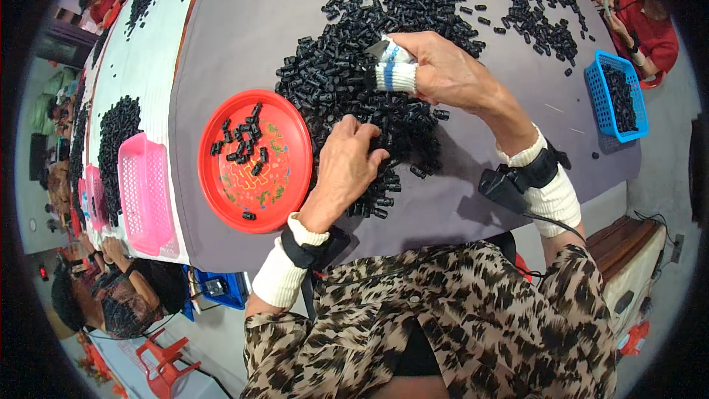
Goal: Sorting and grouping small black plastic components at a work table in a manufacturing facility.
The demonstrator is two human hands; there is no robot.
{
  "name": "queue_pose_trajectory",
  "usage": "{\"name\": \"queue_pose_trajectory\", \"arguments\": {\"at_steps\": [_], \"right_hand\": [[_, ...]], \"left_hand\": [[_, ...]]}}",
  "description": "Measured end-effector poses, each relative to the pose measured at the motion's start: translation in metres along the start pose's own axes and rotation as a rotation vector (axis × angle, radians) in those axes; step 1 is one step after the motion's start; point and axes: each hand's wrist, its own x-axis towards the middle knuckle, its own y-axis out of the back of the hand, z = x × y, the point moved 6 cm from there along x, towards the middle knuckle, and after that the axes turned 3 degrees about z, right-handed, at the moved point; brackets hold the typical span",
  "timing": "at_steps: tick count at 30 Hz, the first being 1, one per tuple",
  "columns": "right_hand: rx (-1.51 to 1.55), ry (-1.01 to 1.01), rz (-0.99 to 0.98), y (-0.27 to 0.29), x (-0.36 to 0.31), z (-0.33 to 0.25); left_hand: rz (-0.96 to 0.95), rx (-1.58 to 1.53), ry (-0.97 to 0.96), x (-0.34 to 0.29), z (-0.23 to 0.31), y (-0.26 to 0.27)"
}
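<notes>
Right of the round red plastic plate (221, 170) lie heaped small black plastic cylinders (325, 66); there the left hand (347, 161) curls loosely, whether holding any I cannot tell. Farther right of the plate, the right hand (454, 74) clutches white-and-blue ribbed cloth (396, 76).

We've got semi-gloss black plastic parts (325, 81), smooth glossy red plastic plate (214, 196), matt cloth-like grey bench (236, 44), ribbed knit cuffs (277, 278).

This is a workshop; people (653, 26) flank tables (229, 44) heaped with small black parts (321, 77).
</notes>
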Motion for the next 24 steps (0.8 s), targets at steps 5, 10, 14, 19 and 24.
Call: {"name": "queue_pose_trajectory", "arguments": {"at_steps": [5,10,14,19,24], "right_hand": [[0.113,0.013,-0.019,-0.004,-0.005,0.004],[0.137,-0.006,-0.044,-0.011,-0.005,0.012],[0.056,-0.004,-0.012,-0.008,-0.006,0.009],[0.132,-0.118,-0.059,-0.013,-0.009,0.017],[0.195,-0.166,-0.060,-0.015,-0.009,0.017]], "left_hand": [[0.005,0.072,-0.079,0.005,0.000,-0.013],[0.042,0.121,-0.088,0.008,0.007,-0.015],[0.083,0.143,-0.098,0.009,0.004,-0.017],[0.138,0.188,-0.127,0.012,0.007,-0.021],[0.204,0.175,-0.118,0.014,0.000,-0.020]]}}
